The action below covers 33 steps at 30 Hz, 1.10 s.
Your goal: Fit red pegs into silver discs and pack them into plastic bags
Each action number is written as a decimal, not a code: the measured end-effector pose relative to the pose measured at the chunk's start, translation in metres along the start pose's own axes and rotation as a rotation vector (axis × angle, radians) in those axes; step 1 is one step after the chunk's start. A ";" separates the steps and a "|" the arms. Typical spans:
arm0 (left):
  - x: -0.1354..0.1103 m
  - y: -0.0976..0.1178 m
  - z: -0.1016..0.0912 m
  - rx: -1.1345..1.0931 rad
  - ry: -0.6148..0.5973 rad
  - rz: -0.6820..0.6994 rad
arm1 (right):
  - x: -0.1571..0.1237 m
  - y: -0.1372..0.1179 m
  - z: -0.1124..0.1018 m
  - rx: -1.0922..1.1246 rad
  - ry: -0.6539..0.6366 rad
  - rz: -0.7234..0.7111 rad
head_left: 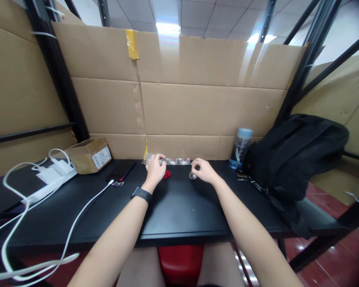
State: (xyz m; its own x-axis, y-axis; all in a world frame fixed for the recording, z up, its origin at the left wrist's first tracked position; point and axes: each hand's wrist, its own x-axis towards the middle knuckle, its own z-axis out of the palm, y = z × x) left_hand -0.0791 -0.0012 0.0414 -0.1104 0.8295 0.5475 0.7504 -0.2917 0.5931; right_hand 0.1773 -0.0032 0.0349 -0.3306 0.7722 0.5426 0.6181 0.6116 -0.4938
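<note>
My left hand (156, 170), with a dark watch on the wrist, is curled at the back of the table, over the left part of a row of small clear plastic packets (184, 161). Its thumb and fingertips are drawn together; whatever lies between them is too small to make out. Just right of it lies a small bunch of red pieces (167, 174). My right hand (204, 170) is closed in a pinch. A small round greyish thing (192, 175) shows at its fingertips, its kind unclear. Round pieces with red spots show inside the packets.
A blue-lidded bottle (241, 148) and a black backpack (293, 155) stand at the right. On the left are an open cardboard box (91, 155), a white power strip (50, 179), looping white cables (77, 217) and a dark phone (117, 175). A cardboard wall (182, 107) closes the back.
</note>
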 end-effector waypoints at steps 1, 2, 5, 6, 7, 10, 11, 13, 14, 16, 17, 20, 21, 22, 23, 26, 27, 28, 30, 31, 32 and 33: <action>0.003 -0.006 -0.002 0.046 -0.024 -0.008 | -0.001 0.003 -0.002 -0.007 -0.008 0.014; 0.005 -0.013 -0.003 0.093 -0.059 -0.006 | -0.001 0.005 -0.004 -0.016 -0.018 0.031; 0.008 -0.027 -0.005 0.203 -0.199 0.059 | -0.003 0.012 -0.006 -0.048 -0.044 0.086; 0.009 -0.030 -0.005 0.224 -0.244 0.088 | -0.004 0.014 -0.007 -0.057 -0.056 0.106; 0.009 -0.032 -0.005 0.238 -0.280 0.114 | -0.004 0.017 -0.008 -0.068 -0.071 0.129; 0.009 -0.035 -0.005 0.249 -0.320 0.178 | -0.007 0.028 -0.012 -0.146 -0.090 0.222; 0.009 -0.036 -0.005 0.246 -0.325 0.199 | -0.008 0.034 -0.015 -0.189 -0.073 0.266; 0.009 -0.036 -0.006 0.239 -0.352 0.240 | -0.011 0.046 -0.021 -0.268 -0.027 0.366; 0.009 -0.036 -0.006 0.239 -0.370 0.258 | -0.012 0.052 -0.023 -0.289 -0.018 0.415; 0.009 -0.034 -0.004 0.254 -0.400 0.285 | -0.016 0.064 -0.027 -0.287 -0.032 0.475; 0.008 -0.034 -0.003 0.266 -0.409 0.296 | -0.017 0.069 -0.029 -0.272 -0.044 0.484; 0.006 -0.032 0.003 0.294 -0.428 0.326 | -0.021 0.077 -0.029 -0.242 -0.054 0.467; 0.005 -0.031 0.004 0.299 -0.430 0.331 | -0.021 0.079 -0.029 -0.239 -0.051 0.462; 0.004 -0.031 0.006 0.302 -0.428 0.334 | -0.021 0.079 -0.028 -0.237 -0.047 0.460; 0.004 -0.031 0.007 0.304 -0.422 0.335 | -0.022 0.080 -0.028 -0.237 -0.042 0.461; 0.001 -0.030 0.010 0.304 -0.401 0.342 | -0.022 0.082 -0.027 -0.236 -0.032 0.472; 0.000 -0.029 0.011 0.303 -0.398 0.347 | -0.022 0.083 -0.028 -0.236 -0.028 0.476; -0.001 -0.028 0.012 0.301 -0.395 0.354 | -0.022 0.084 -0.028 -0.235 -0.023 0.480; -0.003 -0.027 0.012 0.296 -0.389 0.367 | -0.022 0.084 -0.029 -0.232 -0.012 0.486; -0.004 -0.025 0.012 0.291 -0.386 0.371 | -0.021 0.084 -0.029 -0.228 -0.006 0.487; -0.004 -0.024 0.011 0.284 -0.382 0.369 | -0.021 0.084 -0.030 -0.223 0.002 0.485; -0.003 -0.023 0.011 0.275 -0.375 0.358 | -0.021 0.083 -0.030 -0.217 0.009 0.481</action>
State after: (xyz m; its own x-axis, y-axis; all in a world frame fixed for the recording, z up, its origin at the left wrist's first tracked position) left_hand -0.0893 0.0078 0.0194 0.3815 0.8285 0.4099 0.8456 -0.4919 0.2071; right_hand 0.2569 0.0260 0.0031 0.0324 0.9549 0.2951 0.8321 0.1378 -0.5373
